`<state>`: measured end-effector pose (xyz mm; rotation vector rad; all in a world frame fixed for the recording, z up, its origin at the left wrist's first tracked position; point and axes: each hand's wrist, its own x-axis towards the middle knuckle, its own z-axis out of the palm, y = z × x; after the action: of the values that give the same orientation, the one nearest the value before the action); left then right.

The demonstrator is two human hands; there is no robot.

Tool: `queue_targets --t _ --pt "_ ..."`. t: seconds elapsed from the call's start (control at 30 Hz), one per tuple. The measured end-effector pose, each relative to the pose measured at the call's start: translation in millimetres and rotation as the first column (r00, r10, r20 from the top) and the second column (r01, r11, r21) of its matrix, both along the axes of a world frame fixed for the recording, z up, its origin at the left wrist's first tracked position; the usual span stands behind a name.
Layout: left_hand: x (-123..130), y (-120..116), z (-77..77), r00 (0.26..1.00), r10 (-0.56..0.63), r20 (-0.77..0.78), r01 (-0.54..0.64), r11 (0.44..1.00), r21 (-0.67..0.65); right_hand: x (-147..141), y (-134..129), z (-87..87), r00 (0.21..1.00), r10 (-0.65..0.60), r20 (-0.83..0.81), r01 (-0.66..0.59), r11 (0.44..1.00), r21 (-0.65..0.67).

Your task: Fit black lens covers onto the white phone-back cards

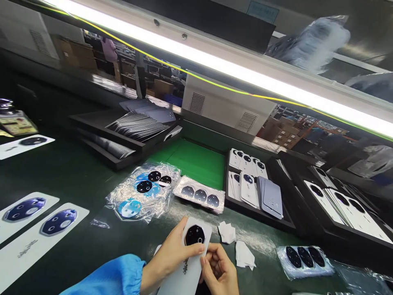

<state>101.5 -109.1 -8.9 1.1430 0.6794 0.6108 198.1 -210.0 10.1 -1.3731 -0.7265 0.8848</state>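
Our left hand [172, 256] clasps the white phone back cover [187, 262] low over the green mat [76, 180], while our right hand [219, 268] pinches its edge beside the dark camera ring [194, 235]. A fingertip sliding onto that ring could smudge it; the paper scraps [235, 243] lie near.

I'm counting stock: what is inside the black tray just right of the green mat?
The black tray holds white phone back covers with dark camera rings, plus a leaning stack of lavender covers. They overlap, so the lower ones and the tray floor are hidden.
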Motion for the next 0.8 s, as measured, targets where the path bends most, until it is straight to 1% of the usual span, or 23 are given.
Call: queue_targets --t 0.13,0.33,0.43,0.5,0.53,0.67,0.73,0.8 --pt "-1 0 3.1 1.000 0.005 -0.023 -0.004 0.999 0.042 -3 0 -0.3 1.000 -0.006 -0.010 0.006 1.000 0.013" --pt "-3 2 5.7 0.996 -0.065 0.065 0.063 0.997 0.045 -5 3 -6.0 0.997 -0.012 -0.075 0.018 0.997 0.074" --pt "-5 4 7.4 0.988 -0.137 0.070 0.136 0.990 0.025 -3 5 -8.2 0.994 -0.008 -0.110 0.015 0.998 0.064" --pt "-6 4 10.3 0.988 -0.150 0.034 0.148 0.988 0.044 -3 5 -9.6 0.994 -0.004 -0.110 0.010 0.999 0.049" --pt "-7 4 11.9 0.991 -0.135 -0.005 0.135 0.988 0.072 -3 5 -10.4 0.995 -0.004 -0.102 0.008 0.999 0.044" --pt "-5 5 15.7 0.985 -0.006 -0.173 0.040 0.980 0.193 -8 3 -13.6 0.999 -0.022 -0.033 0.023 0.999 0.041" --pt "-3 4 16.3 0.982 0.023 -0.189 0.016 0.979 0.205 -10 3 -14.6 1.000 -0.023 -0.001 0.023 0.999 0.044" --pt "-1 4 17.6 0.985 0.032 -0.170 0.004 0.979 0.203 -11 2 -15.1 1.000 -0.017 0.018 0.016 0.999 0.047"
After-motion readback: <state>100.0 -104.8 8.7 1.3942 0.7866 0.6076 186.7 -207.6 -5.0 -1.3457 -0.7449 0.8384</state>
